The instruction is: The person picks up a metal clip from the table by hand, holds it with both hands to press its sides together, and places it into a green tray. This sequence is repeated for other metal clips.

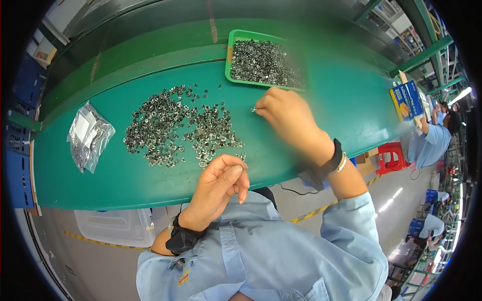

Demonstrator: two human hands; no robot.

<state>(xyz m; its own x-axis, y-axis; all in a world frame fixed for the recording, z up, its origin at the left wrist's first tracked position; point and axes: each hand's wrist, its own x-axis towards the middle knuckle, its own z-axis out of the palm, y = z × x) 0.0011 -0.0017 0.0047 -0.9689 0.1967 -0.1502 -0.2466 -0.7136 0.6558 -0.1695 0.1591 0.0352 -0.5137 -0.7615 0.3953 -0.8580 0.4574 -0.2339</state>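
Observation:
My right hand [287,114] reaches over the green table mat and pinches a small shiny metal part [254,109] between thumb and fingertips. Just in front of the tray it hangs, to the right of the loose parts. Near the table's front edge my left hand [217,188] is closed, its fingers curled and the thumb against them; whatever it may hold is hidden. Beyond that hand lie two adjoining heaps of small metal parts, a larger left heap [158,125] and a smaller right heap [212,133]. Several stray pieces are scattered around both.
A green tray [229,67] full of similar metal parts stands at the back; its right side is blurred. At the left lies a clear plastic bag [90,138] of parts. A blue-yellow box [406,100] sits at the far right, near a co-worker [432,143] and a red stool [391,158].

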